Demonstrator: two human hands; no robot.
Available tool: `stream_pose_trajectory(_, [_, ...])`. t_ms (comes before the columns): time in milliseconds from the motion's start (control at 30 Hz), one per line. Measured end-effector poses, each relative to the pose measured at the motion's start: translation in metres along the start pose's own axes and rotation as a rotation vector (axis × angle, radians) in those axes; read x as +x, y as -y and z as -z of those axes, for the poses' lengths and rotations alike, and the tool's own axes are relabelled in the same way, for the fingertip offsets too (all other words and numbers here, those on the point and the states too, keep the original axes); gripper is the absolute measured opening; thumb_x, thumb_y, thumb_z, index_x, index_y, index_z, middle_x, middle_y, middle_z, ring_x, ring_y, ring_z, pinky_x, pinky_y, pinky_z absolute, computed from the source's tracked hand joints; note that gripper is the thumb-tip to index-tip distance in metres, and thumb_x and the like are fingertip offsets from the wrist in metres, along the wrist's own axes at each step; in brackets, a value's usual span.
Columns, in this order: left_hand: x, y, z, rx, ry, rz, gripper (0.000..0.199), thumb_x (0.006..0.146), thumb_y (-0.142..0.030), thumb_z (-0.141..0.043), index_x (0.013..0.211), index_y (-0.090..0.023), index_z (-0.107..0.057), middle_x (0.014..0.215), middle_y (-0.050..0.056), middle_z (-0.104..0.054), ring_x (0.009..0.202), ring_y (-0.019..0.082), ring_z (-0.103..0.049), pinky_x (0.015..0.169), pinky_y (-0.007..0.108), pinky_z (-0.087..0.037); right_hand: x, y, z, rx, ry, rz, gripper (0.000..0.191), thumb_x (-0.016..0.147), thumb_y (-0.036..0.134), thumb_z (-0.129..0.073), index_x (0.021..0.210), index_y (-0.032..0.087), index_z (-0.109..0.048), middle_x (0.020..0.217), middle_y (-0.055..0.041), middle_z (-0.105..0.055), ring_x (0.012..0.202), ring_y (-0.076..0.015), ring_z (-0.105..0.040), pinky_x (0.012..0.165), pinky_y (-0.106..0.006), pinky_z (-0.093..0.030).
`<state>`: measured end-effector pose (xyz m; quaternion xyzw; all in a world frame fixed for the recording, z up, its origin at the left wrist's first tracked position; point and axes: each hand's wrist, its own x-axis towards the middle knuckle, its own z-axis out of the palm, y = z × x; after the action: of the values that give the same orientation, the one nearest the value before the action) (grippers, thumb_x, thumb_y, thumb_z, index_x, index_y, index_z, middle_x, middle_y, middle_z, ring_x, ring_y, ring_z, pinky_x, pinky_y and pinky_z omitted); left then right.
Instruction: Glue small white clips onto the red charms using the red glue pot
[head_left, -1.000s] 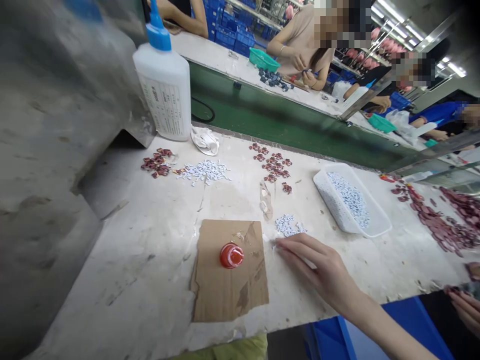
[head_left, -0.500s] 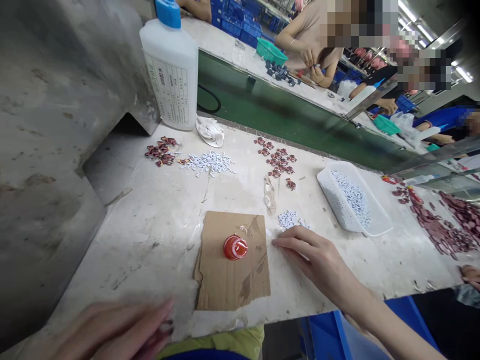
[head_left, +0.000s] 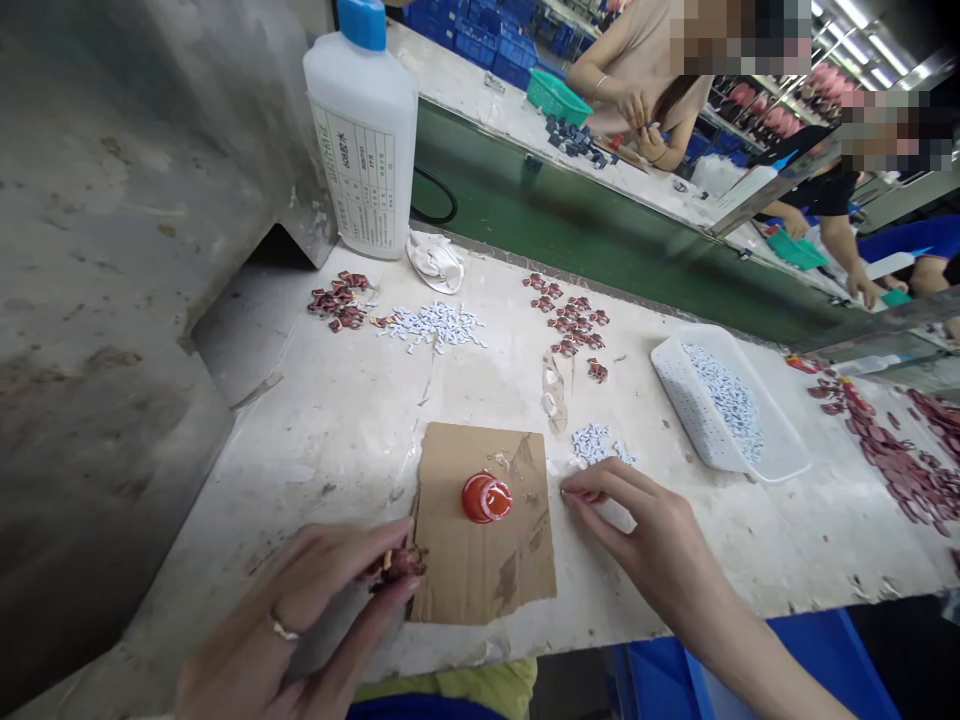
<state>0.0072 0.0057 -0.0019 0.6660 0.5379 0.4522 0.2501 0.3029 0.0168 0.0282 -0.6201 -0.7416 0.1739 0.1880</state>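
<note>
My left hand (head_left: 322,610), with a ring on one finger, pinches a small dark-brown figurine part (head_left: 397,566) with a tan band, at the left edge of a cardboard piece (head_left: 487,580). On the cardboard sits a small red cup (head_left: 486,498) holding glossy liquid. My right hand (head_left: 645,520) is on the table right of the cardboard, thumb and fingertips together; whatever is between them is too small to name. Just beyond those fingers lies a small pile of pale blue-white pieces (head_left: 594,443).
A white glue bottle (head_left: 364,150) stands at back left beside a crumpled white cloth (head_left: 435,262). Brown parts (head_left: 574,325) and more pale pieces (head_left: 435,325) lie behind the cardboard. Rightward are a white basket (head_left: 780,465) and reddish-brown parts (head_left: 892,460). Co-workers sit across the green divider (head_left: 525,210).
My left hand has come up and right from the lower left edge, bringing the brown figurine part to the cardboard. My right hand's fingertips have drawn together beside the pale pile.
</note>
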Motion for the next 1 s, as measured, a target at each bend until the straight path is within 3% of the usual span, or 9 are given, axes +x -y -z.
stream_pose_trajectory(100, [0.001, 0.0, 0.004, 0.019, 0.084, 0.023, 0.015, 0.096, -0.038, -0.064, 0.109, -0.032, -0.065, 0.093, -0.014, -0.072, 0.08, -0.002, -0.068, 0.081, -0.005, -0.046, 0.009, 0.008, 0.005, 0.099, 0.022, -0.031, 0.011, 0.099, 0.028, -0.064, 0.091, 0.024, -0.071, 0.087, -0.0023, -0.074, 0.077, -0.0205, -0.072, 0.067, -0.033, -0.058])
stream_pose_trajectory(200, [0.003, 0.002, 0.008, 0.01, 0.163, -0.053, 0.016, 0.097, -0.03, -0.062, 0.113, -0.032, -0.065, 0.102, -0.011, -0.072, 0.089, 0.001, -0.07, 0.087, 0.001, -0.051, 0.018, 0.023, 0.004, 0.237, 0.025, -0.035, 0.01, 0.097, 0.028, -0.068, 0.088, 0.024, -0.072, 0.085, -0.0021, -0.075, 0.077, -0.0205, -0.073, 0.069, -0.032, -0.06])
stream_pose_trajectory(300, [0.004, 0.002, 0.009, 0.033, 0.165, -0.105, 0.026, 0.099, -0.025, -0.059, 0.122, -0.035, -0.065, 0.108, -0.011, -0.071, 0.093, 0.001, -0.071, 0.088, 0.001, -0.052, 0.027, 0.038, 0.0, 0.339, 0.002, -0.01, 0.005, 0.094, 0.023, -0.073, 0.089, 0.024, -0.074, 0.085, -0.0009, -0.077, 0.076, -0.0188, -0.074, 0.07, -0.029, -0.06])
stream_pose_trajectory(400, [0.003, -0.001, 0.007, 0.069, 0.1, -0.092, 0.025, 0.099, -0.032, -0.059, 0.123, -0.037, -0.066, 0.11, -0.013, -0.072, 0.091, 0.001, -0.072, 0.088, 0.002, -0.052, 0.033, 0.046, -0.003, 0.371, -0.011, 0.063, 0.009, 0.093, 0.016, -0.074, 0.09, 0.024, -0.075, 0.086, 0.0002, -0.078, 0.077, -0.0167, -0.073, 0.07, -0.027, -0.059])
stream_pose_trajectory(533, [0.003, -0.005, 0.004, 0.06, 0.067, -0.031, 0.012, 0.098, -0.033, -0.062, 0.109, -0.033, -0.067, 0.1, -0.014, -0.072, 0.088, 0.002, -0.071, 0.091, 0.005, -0.052, 0.032, 0.047, -0.005, 0.381, -0.012, 0.151, 0.016, 0.094, 0.009, -0.071, 0.096, 0.024, -0.076, 0.092, -0.0004, -0.077, 0.081, -0.015, -0.073, 0.07, -0.025, -0.059])
stream_pose_trajectory(667, [0.004, -0.003, 0.005, 0.072, 0.065, -0.06, 0.014, 0.098, -0.03, -0.061, 0.111, -0.034, -0.067, 0.107, -0.013, -0.072, 0.092, 0.0, -0.07, 0.098, 0.004, -0.049, 0.025, 0.045, -0.004, 0.364, 0.016, 0.168, 0.023, 0.096, 0.007, -0.066, 0.104, 0.026, -0.076, 0.099, -0.001, -0.077, 0.088, -0.0152, -0.073, 0.075, -0.025, -0.06])
stream_pose_trajectory(800, [0.005, 0.0, 0.005, 0.053, 0.113, -0.058, 0.016, 0.097, -0.031, -0.063, 0.113, -0.035, -0.066, 0.105, -0.013, -0.072, 0.091, 0.0, -0.071, 0.093, 0.001, -0.051, 0.022, 0.045, -0.004, 0.341, 0.025, 0.166, 0.022, 0.098, 0.008, -0.064, 0.105, 0.026, -0.075, 0.1, -0.001, -0.076, 0.09, -0.0149, -0.073, 0.076, -0.025, -0.06])
stream_pose_trajectory(1000, [0.006, 0.001, 0.002, 0.05, 0.159, -0.116, 0.02, 0.096, -0.027, -0.065, 0.116, -0.03, -0.067, 0.104, -0.007, -0.07, 0.091, 0.004, -0.071, 0.088, 0.007, -0.056, 0.022, 0.044, -0.005, 0.34, 0.013, 0.188, 0.023, 0.097, 0.006, -0.065, 0.107, 0.025, -0.075, 0.1, -0.0018, -0.076, 0.09, -0.0149, -0.072, 0.077, -0.025, -0.06])
